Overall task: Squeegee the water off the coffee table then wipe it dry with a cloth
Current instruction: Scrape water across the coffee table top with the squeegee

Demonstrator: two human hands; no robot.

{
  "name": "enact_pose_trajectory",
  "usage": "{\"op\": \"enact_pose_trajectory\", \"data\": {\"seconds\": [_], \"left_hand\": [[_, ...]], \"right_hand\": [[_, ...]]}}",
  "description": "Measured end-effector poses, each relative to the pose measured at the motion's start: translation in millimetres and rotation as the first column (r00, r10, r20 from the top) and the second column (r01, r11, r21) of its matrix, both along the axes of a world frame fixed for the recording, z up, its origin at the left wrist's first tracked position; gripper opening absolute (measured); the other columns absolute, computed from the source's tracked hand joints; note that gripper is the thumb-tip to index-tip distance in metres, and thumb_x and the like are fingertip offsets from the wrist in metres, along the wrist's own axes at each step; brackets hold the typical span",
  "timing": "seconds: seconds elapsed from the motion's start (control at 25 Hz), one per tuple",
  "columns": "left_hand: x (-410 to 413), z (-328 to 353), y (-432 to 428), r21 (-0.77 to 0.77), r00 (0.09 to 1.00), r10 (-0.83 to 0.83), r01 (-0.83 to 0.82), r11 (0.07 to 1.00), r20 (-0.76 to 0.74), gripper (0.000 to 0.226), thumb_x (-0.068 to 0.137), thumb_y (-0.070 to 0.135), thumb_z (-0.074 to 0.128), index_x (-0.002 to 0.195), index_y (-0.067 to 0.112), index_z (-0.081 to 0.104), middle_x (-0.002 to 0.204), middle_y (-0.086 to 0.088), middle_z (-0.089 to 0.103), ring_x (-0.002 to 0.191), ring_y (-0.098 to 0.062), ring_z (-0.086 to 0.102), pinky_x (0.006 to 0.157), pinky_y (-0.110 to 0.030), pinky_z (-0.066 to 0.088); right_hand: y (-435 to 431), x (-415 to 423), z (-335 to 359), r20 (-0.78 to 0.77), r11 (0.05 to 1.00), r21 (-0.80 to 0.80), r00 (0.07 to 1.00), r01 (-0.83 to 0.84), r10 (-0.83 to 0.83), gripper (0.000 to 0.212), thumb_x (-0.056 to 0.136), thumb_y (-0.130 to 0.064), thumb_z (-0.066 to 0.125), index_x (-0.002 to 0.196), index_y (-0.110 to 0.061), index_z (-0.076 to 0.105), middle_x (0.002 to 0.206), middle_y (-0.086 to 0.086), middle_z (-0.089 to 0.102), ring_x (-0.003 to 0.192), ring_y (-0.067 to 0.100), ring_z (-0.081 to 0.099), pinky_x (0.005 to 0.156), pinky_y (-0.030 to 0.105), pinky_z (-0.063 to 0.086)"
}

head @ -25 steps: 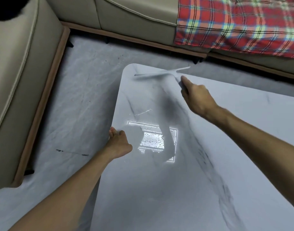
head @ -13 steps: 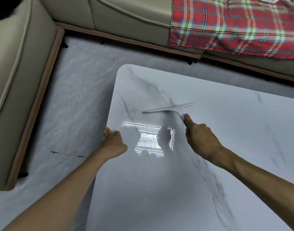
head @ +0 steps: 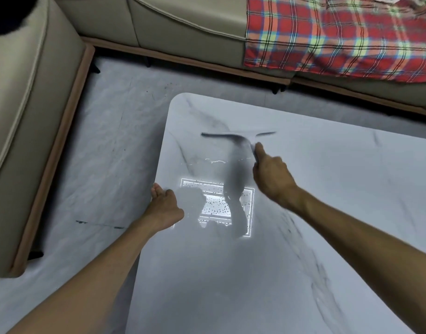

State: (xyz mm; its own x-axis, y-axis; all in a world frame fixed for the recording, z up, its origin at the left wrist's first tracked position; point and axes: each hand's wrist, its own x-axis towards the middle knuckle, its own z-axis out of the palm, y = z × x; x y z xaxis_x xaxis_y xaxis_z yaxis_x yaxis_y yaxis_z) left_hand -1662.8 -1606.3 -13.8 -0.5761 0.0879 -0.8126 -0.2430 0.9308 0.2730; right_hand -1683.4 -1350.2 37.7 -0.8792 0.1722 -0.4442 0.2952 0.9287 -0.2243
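Observation:
A white marble coffee table point(head: 339, 189) with grey veins fills the lower right. My right hand point(head: 271, 175) grips the handle of a thin squeegee point(head: 238, 135), whose blade lies flat across the tabletop near its far left corner. My left hand point(head: 165, 206) rests on the table's left edge, fingers bent over the rim. Water droplets point(head: 216, 208) show in a bright ceiling-light reflection between my two hands. A thin line of water point(head: 215, 161) sits just in front of the blade. No cloth is in sight.
A beige sofa point(head: 183, 27) wraps around the far side and the left, on a wooden base. A red plaid blanket point(head: 339, 34) covers its right part. Pale marble-look floor point(head: 98, 177) lies between sofa and table.
The squeegee was pulled from the far edge toward me, then pushed back out toward the far left corner. My left hand stayed on the table's edge.

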Motion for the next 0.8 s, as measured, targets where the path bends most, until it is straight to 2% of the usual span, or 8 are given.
{"op": "enact_pose_trajectory", "data": {"seconds": [0.08,0.16,0.24,0.32,0.4,0.52,0.68,0.8], "left_hand": [[3,1,-5,0.011,0.997,0.004,-0.003,1.000,-0.077,0.030,0.082,0.009,0.049,0.110,-0.003,0.045,0.143,-0.024,0.025,0.133,-0.033,0.031,0.100,-0.033,0.040],[7,1,-15,0.037,0.971,0.065,-0.058,0.998,-0.228,0.012,0.082,0.007,0.051,0.091,0.003,0.046,0.113,-0.015,0.050,0.097,-0.027,0.051,0.075,-0.032,0.044],[11,-1,-27,0.079,0.915,0.197,-0.181,0.980,-0.352,0.013,0.082,0.006,0.054,0.077,0.010,0.043,0.080,-0.004,0.052,0.072,-0.023,0.051,0.057,-0.029,0.040],[16,-4,-41,0.142,0.847,0.317,-0.284,0.948,-0.426,0.025,0.082,0.003,0.059,0.068,0.013,0.041,0.068,0.000,0.050,0.062,-0.017,0.047,0.049,-0.026,0.036],[20,-4,-51,0.216,0.792,0.409,-0.348,0.912,-0.453,0.033,0.079,0.002,0.070,0.064,0.013,0.042,0.060,0.000,0.050,0.053,-0.011,0.042,0.046,-0.021,0.034],[24,-4,-60,0.244,0.757,0.471,-0.403,0.882,-0.453,0.041,0.076,0.005,0.077,0.060,0.018,0.041,0.055,0.001,0.048,0.048,-0.009,0.040,0.045,-0.022,0.037],[30,-6,-53,0.256,0.750,0.504,-0.434,0.864,-0.429,0.040,0.082,0.005,0.072,0.060,0.017,0.041,0.056,0.000,0.050,0.049,-0.008,0.041,0.047,-0.023,0.039],[31,-3,-47,0.250,0.748,0.536,-0.474,0.845,-0.392,0.036,0.089,0.001,0.058,0.062,0.018,0.042,0.064,-0.006,0.059,0.057,-0.016,0.056,0.052,-0.033,0.049]], "right_hand": [[-4,30,16,0.031,0.997,-0.034,0.997,-0.069,0.070,0.050,0.091,-0.009,0.040,0.139,-0.020,0.030,0.068,0.010,0.046,0.071,0.042,0.051,0.061,0.034,0.034],[-7,25,27,-0.022,0.991,-0.058,0.993,-0.120,0.119,0.042,0.092,-0.012,0.040,0.133,-0.021,0.035,0.066,0.010,0.047,0.065,0.039,0.048,0.058,0.034,0.034],[-19,-10,25,-0.119,0.987,-0.066,0.983,-0.149,0.141,0.039,0.095,-0.014,0.038,0.133,-0.020,0.035,0.076,0.021,0.056,0.065,0.039,0.046,0.059,0.036,0.036],[-40,-54,13,-0.137,0.981,-0.074,0.977,-0.177,0.166,0.042,0.096,-0.015,0.036,0.138,-0.019,0.034,0.093,0.025,0.063,0.073,0.039,0.046,0.064,0.037,0.036],[-64,-78,0,-0.099,0.977,-0.079,0.977,-0.197,0.189,0.049,0.096,-0.014,0.035,0.144,-0.020,0.030,0.106,0.025,0.061,0.085,0.040,0.049,0.068,0.036,0.035],[-80,-60,-8,-0.049,0.964,-0.092,0.968,-0.248,0.244,0.055,0.096,-0.014,0.035,0.149,-0.024,0.025,0.102,0.023,0.061,0.077,0.035,0.046,0.065,0.035,0.034],[-51,11,2,0.059,0.912,-0.099,0.913,-0.398,0.404,0.058,0.098,-0.018,0.034,0.151,-0.033,0.015,0.089,0.013,0.059,0.077,0.036,0.054,0.063,0.035,0.038],[-19,46,21,0.132,0.883,-0.047,0.874,-0.466,0.468,0.057,0.099,-0.024,0.034,0.150,-0.039,0.012,0.082,0.006,0.054,0.074,0.034,0.056,0.061,0.036,0.040]]}}
